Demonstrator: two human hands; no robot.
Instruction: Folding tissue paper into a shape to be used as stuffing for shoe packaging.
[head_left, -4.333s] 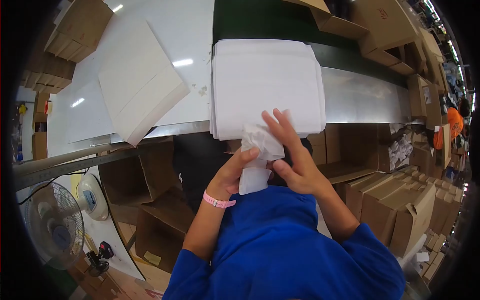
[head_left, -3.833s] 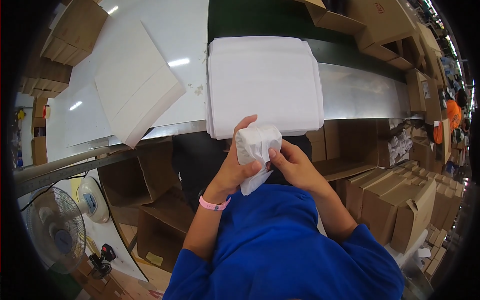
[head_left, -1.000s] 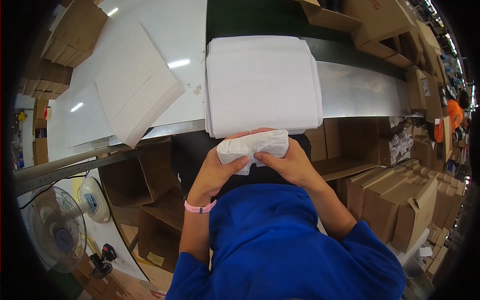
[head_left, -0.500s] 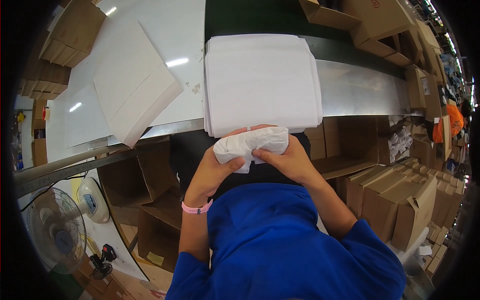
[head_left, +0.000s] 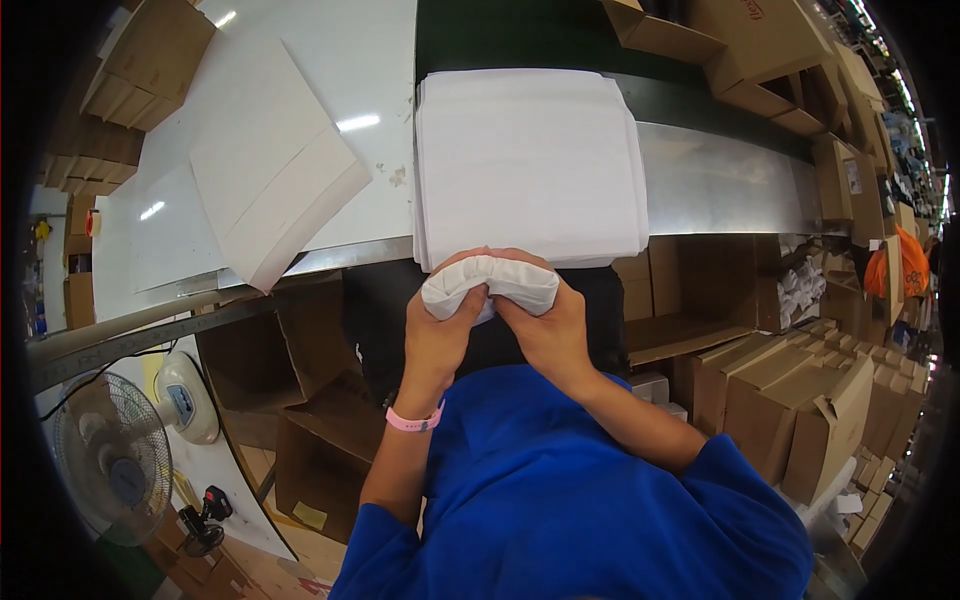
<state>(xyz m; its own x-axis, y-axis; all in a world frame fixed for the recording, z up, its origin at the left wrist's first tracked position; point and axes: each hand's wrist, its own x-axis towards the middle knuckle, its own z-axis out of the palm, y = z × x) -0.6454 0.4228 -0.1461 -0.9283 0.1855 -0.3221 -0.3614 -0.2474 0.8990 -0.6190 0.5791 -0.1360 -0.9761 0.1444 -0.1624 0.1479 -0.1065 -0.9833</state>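
Observation:
Both my hands grip a folded wad of white paper (head_left: pixel 488 280) just in front of the work table's near edge. The wad is bent into an arch, its ends curving down toward me. My left hand (head_left: pixel 440 325), with a pink band on its wrist, closes round the left half. My right hand (head_left: pixel 556 333) closes round the right half. The two thumbs press close together at the middle of the near side, while most of the other fingers are hidden behind the wad. Just beyond my hands lies a thick stack of white paper sheets (head_left: pixel 530 165), its front edge overhanging the table.
A stack of off-white sheets (head_left: pixel 275 165) lies askew on the white tabletop (head_left: pixel 375 100). Brown cartons (head_left: pixel 150 65) stand at the far left, with more boxes (head_left: pixel 770 400) at the right. Open cartons (head_left: pixel 320 470) sit below the table. A fan (head_left: pixel 115 460) stands lower left.
My hands have drawn closer together, and the wad has gone from a longer, flatter shape to a tighter arch. The thumbs have come together at its middle.

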